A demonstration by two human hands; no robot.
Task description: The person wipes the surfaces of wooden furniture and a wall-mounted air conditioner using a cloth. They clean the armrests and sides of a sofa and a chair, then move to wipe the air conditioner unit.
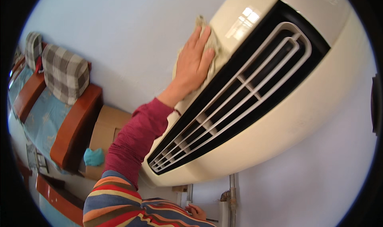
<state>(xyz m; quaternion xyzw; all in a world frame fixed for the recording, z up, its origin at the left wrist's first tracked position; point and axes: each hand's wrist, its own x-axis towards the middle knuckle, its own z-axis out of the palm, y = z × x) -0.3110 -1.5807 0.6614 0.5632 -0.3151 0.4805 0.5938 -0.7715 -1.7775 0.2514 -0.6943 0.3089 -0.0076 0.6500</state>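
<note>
My left hand [193, 58] is spread over a crumpled pale cloth [214, 44], pressing it against the side of a cream floor-standing air conditioner [263, 146]. The fingers point up along the casing, and the thumb lies on the cloth near the front edge. Beside this hand runs the long black air outlet, with its pale grille [230, 100]. Low in the view, my right hand [196, 211] shows only in part beyond my striped top, its fingers curled. A thin dark object lies close to it; whether the hand holds it is unclear.
To the left stands a wooden sofa [74, 122] with blue seat covers and checked back cushions [65, 73]. A cardboard box [103, 131] with a turquoise cloth [94, 157] on it stands between sofa and air conditioner. Metal pipes [232, 194] run along the wall below.
</note>
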